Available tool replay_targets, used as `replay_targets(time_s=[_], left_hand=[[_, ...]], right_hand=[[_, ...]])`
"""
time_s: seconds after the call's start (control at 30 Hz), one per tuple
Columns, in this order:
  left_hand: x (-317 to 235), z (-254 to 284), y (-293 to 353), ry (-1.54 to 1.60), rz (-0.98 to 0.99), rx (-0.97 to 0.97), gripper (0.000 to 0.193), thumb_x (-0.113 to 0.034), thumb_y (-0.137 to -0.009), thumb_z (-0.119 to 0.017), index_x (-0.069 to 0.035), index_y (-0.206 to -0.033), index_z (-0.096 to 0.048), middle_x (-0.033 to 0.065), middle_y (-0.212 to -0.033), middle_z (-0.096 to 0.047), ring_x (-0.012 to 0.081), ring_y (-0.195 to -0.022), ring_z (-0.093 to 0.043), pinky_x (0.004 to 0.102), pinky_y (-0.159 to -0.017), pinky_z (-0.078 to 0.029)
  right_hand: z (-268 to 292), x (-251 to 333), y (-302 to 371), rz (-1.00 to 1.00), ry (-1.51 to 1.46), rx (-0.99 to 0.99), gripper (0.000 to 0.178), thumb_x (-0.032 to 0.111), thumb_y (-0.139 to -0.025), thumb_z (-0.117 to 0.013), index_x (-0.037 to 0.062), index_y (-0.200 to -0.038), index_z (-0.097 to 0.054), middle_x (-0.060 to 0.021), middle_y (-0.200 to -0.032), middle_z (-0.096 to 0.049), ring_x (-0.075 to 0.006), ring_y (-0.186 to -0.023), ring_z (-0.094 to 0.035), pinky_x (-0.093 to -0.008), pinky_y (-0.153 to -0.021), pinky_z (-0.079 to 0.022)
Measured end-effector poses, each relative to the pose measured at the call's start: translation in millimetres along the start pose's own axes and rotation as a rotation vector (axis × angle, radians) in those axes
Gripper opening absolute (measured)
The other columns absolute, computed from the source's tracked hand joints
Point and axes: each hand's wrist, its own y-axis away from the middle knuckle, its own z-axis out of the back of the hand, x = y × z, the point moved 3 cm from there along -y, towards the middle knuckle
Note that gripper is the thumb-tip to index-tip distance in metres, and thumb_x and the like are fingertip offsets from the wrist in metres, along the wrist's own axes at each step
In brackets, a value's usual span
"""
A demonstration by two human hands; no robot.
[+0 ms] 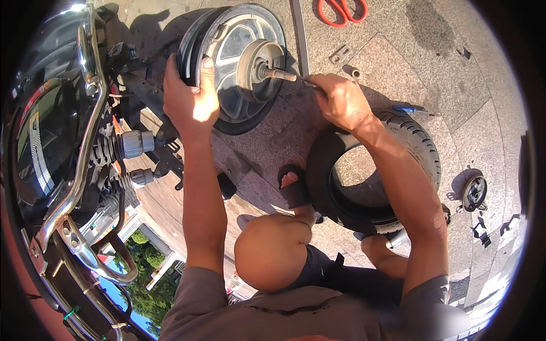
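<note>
Bare wheel rim (239, 62) upright, axle (278, 74) rightward

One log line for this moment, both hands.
left hand: grips wheel rim | right hand: on axle end | loose tyre: flat on paving, under right forearm

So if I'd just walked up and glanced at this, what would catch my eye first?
Probably the bare wheel at top centre, stood on edge, with the left hand gripping its rim and the right hand at the tip of its axle. Next, the loose black tyre lying flat on the paving under the right forearm. Red-handled scissors lie at the top edge, and a scooter's chrome rack fills the left side.
</note>
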Motion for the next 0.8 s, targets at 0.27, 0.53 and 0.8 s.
replay_targets(time_s=[0.27, 0.53, 0.8], left_hand=[[10.5, -4.4, -26.7, -0.053, 0.051, 0.056, 0.073, -0.052, -0.086, -0.068, 0.004, -0.132, -0.054, 0.0272, -0.116, -0.063, 0.0424, -0.107, -0.062, 0.0447, -0.094, -0.047], [29.2, -4.2, -34.4, 0.0, 0.034, 0.033, 0.069, -0.051, -0.086, -0.068, 0.001, -0.13, -0.056, 0.0241, -0.108, -0.067, 0.0381, -0.091, -0.067, 0.0422, -0.087, -0.05], [-1.1, -1.3, -26.9, 0.027, -0.016, 0.06, 0.056, -0.043, -0.084, -0.073, -0.001, -0.12, -0.06, 0.0199, -0.102, -0.068, 0.0383, -0.093, -0.067, 0.0427, -0.084, -0.051]], right_hand=[[-0.5, 13.8, -7.0, -0.076, -0.024, -0.011, 0.023, 0.01, -0.084, -0.062, 0.0046, -0.105, -0.068, -0.0203, -0.091, -0.069, -0.0374, -0.087, -0.068, -0.0448, -0.079, -0.055], [12.4, 29.5, -28.2, -0.129, 0.098, 0.103, 0.022, 0.009, -0.083, -0.062, 0.0045, -0.104, -0.069, -0.0206, -0.083, -0.068, -0.0379, -0.078, -0.067, -0.0426, -0.07, -0.054], [12.1, 26.2, -20.6, -0.125, 0.035, 0.131, 0.024, 0.005, -0.083, -0.061, 0.003, -0.105, -0.07, -0.0197, -0.084, -0.069, -0.0346, -0.077, -0.069, -0.0402, -0.07, -0.053]])
